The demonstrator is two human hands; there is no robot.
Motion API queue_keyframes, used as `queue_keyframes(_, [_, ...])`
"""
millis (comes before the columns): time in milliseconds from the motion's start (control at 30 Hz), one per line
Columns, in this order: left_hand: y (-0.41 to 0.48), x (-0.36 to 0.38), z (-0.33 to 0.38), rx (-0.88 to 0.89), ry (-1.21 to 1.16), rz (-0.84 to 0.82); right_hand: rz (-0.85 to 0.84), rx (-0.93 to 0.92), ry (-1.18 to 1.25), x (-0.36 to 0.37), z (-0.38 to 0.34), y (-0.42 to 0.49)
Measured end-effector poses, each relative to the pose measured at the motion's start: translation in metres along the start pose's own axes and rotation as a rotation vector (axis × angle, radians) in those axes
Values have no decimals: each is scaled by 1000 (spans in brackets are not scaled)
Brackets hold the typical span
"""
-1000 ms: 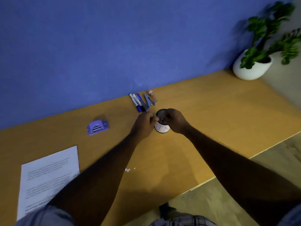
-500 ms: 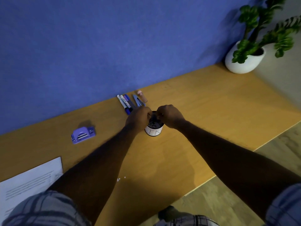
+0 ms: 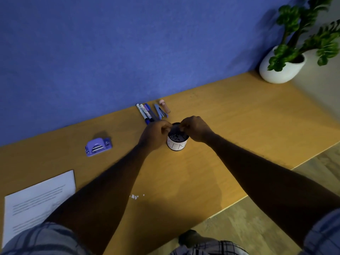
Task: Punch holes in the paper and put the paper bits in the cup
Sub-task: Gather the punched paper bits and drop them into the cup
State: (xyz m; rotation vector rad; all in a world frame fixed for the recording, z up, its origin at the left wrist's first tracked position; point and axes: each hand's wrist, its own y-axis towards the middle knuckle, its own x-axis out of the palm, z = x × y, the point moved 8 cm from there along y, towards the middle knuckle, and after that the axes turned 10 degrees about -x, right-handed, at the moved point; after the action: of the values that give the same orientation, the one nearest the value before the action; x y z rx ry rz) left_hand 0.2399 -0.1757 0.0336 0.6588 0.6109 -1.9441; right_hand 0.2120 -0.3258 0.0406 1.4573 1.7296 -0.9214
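Observation:
A small white cup with a dark inside stands on the wooden table. My left hand is at the cup's left rim, fingertips pinched together over the opening; I cannot see anything in the pinch. My right hand grips the far right rim of the cup. A purple hole punch lies to the left, apart from both hands. The printed paper sheet lies at the near left, partly under my left arm. A few white paper bits lie on the table between my forearms.
Several markers and pens and a small pink tube lie against the blue wall behind the cup. A white pot with a green plant stands in the far right corner. The table's front edge runs diagonally at the right.
My left hand has come up to the cup's rim and both hands now meet over the opening. The view has shifted a little; cup, punch and paper have stayed where they were.

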Motion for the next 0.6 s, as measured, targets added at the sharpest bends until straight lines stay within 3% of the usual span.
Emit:
queue_keyframes(233, [-32,-13,-44,-254,-492,-27,128,259,631,5,11,-16])
queue_keyframes(300, [-45,-14,-61,-341,-599,-23,164,294,712,4,11,-22])
queue_keyframes(500, [-85,-26,-110,-370,-445,34,230,224,665,13,-10,-34])
queue_keyframes(600, [-109,-30,-138,-362,-282,37,163,149,677,41,-35,-40])
